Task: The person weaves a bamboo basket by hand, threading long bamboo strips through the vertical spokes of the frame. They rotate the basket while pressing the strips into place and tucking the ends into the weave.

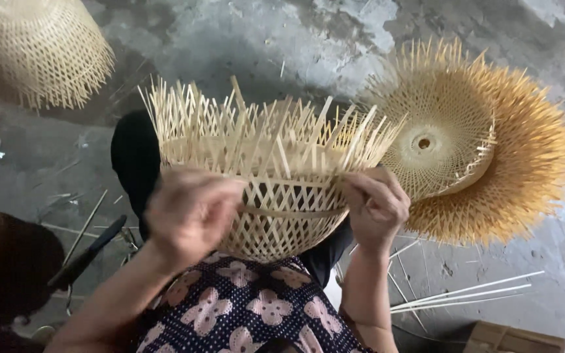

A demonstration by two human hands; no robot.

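— What do the hands have hold of?

— A half-woven bamboo basket, pale, lying on the person's lap over a dark floral garment, its open rim turned away and its loose strip ends standing up like a fringe.

— And the left hand?

— It is closed against the near left side of the basket, fingers curled onto the weave. It is blurred, so I cannot tell exactly which strip it grips.

— The right hand?

— It is pinched shut on a strip at the basket's right rim, thumb and fingers pressed together.

— What lies around?

— A stack of finished woven baskets sits just beside the right hand on the concrete floor. Another woven basket rests upturned at the far left. Loose bamboo strips lie on the floor near the right, and a dark-handled tool lies at the left.
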